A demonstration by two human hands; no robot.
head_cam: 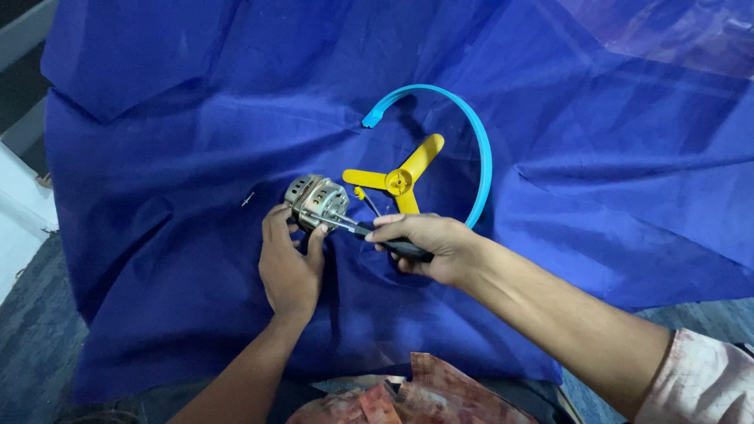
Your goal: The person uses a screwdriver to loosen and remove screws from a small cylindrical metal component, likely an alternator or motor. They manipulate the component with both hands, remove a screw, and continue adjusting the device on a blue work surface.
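The left hand [289, 263] is clamped around the near side of a small metal motor [316, 201], steadying it on the blue cloth [157, 141] that covers the worktop. The right hand [428, 245] is closed around the black handle of a screwdriver [369, 231], whose metal shaft reaches to the motor's side. Just beyond lies a yellow three-blade fan [399, 181], partly ringed by a curved light-blue plastic guard [479, 133]. A small screw [248, 199] rests left of the motor.

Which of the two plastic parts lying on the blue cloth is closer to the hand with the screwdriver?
The yellow three-bladed propeller: it lies just above the right hand. The light blue curved ring arcs around it, mostly farther off.
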